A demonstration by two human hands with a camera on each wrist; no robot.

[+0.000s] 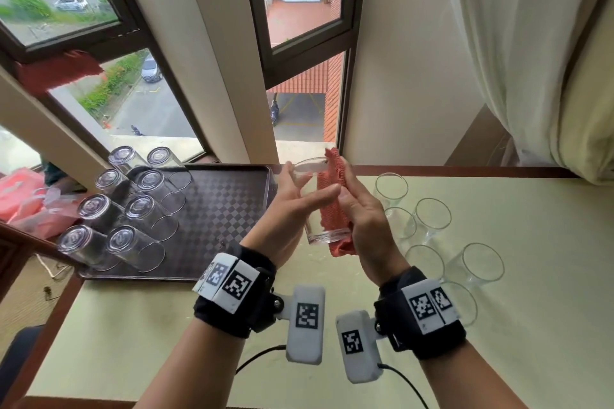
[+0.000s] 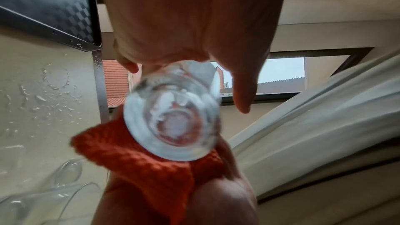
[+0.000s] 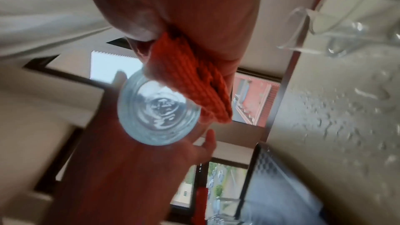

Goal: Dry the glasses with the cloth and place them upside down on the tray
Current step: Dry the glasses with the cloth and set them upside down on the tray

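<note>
My left hand (image 1: 299, 189) grips a clear glass (image 1: 324, 233) above the table, just right of the tray, mouth tilted away from me. Against its right side my right hand (image 1: 358, 209) holds an orange-red cloth (image 1: 332, 183), which wraps the wall and hangs below the base. The left wrist view shows the thick glass base (image 2: 173, 122) with the cloth (image 2: 138, 160) under it. From the right wrist, the cloth (image 3: 194, 81) is tucked under the thumb beside the glass (image 3: 158, 112). The dark checkered tray (image 1: 226, 209) carries several upside-down glasses (image 1: 133, 209) along its left part.
Several upright glasses (image 1: 432, 219) stand on the cream table at the right. Water drops (image 2: 54, 91) lie on the table near the tray corner. A pink bag (image 1: 23, 196) sits left of the tray. Windows are behind, a curtain (image 1: 531, 60) hangs far right.
</note>
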